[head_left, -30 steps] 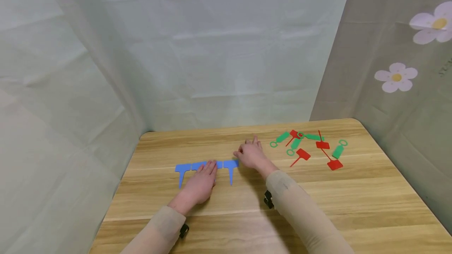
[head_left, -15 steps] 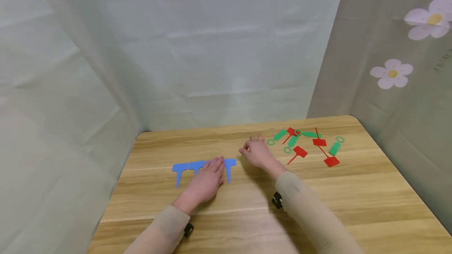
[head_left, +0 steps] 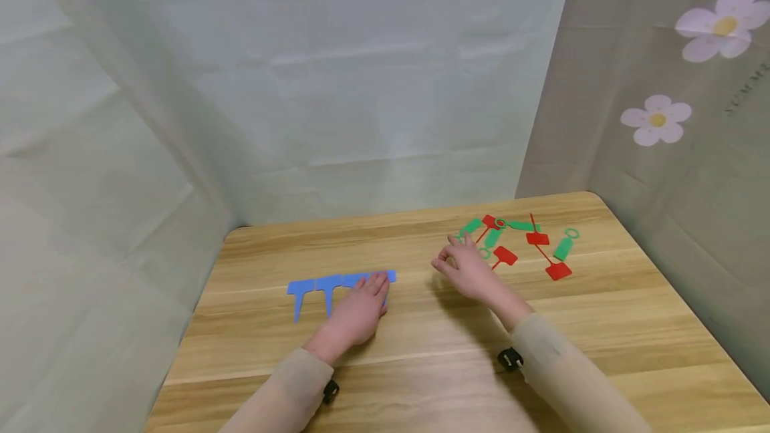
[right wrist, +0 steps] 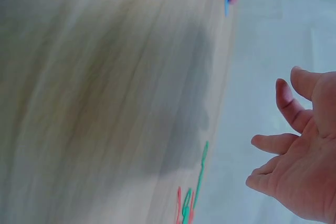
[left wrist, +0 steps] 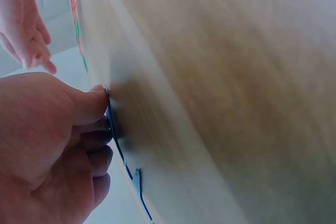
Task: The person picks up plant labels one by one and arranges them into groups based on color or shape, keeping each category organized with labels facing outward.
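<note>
Several blue T-shaped plant labels [head_left: 329, 283] lie side by side in a row on the wooden table, stems toward me. My left hand [head_left: 359, 313] rests on the right end of that row and partly covers the labels there. In the left wrist view, its thumb [left wrist: 89, 106] touches the edge of a blue label. My right hand [head_left: 472, 272] hovers over the table, to the right of the row, and holds nothing. In the right wrist view, its fingers [right wrist: 275, 144] are spread and loosely bent. Closest to it are a red T-shaped label [head_left: 505, 255] and green ring-ended tags [head_left: 493, 237].
Red labels [head_left: 559, 271] and green tags [head_left: 563, 249] lie scattered at the table's back right, some overlapping. A pale cloth [head_left: 361, 85] hangs behind the wooden table [head_left: 421, 379]. A flower-printed cloth [head_left: 656, 179] hangs on the right.
My left hand has slid right along the blue row, uncovering labels on the left. My right hand has moved right, toward the red and green pieces. The view has shifted slightly.
</note>
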A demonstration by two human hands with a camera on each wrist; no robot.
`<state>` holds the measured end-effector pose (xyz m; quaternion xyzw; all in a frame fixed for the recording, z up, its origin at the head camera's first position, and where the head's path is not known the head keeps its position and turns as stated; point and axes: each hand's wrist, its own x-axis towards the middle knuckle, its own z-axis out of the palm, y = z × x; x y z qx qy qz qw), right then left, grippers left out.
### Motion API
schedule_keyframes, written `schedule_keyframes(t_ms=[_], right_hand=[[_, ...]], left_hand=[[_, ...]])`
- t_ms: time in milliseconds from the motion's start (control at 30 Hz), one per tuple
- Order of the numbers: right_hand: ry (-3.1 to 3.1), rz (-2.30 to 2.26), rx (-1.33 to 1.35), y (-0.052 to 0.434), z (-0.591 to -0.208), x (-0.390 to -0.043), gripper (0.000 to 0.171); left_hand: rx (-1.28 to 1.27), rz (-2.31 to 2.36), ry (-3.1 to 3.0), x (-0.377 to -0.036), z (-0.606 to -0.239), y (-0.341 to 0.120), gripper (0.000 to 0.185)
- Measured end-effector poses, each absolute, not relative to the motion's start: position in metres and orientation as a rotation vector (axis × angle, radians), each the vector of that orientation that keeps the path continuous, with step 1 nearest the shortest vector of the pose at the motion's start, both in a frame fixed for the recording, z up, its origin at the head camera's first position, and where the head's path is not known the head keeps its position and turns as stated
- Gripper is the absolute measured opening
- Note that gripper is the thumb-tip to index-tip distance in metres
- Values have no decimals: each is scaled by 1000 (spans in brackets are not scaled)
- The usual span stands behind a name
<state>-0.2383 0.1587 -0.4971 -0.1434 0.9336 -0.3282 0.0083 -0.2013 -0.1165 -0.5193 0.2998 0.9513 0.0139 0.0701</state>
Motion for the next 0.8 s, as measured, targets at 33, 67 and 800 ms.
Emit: schedule_keyframes(t_ms=[33,67,800], right_hand=[[2917,-1035,-454,161,-496,-236,23],[2915,-1045,-461,163,-495,-233,23],[2914,-1091,-445,209,-504,-195,15]], left_hand=[[893,41,2859,-201,-520,-116,54],[884,48,2856,-201,-520,-115,53],[852,100,2862,-201,-522,-110,53]])
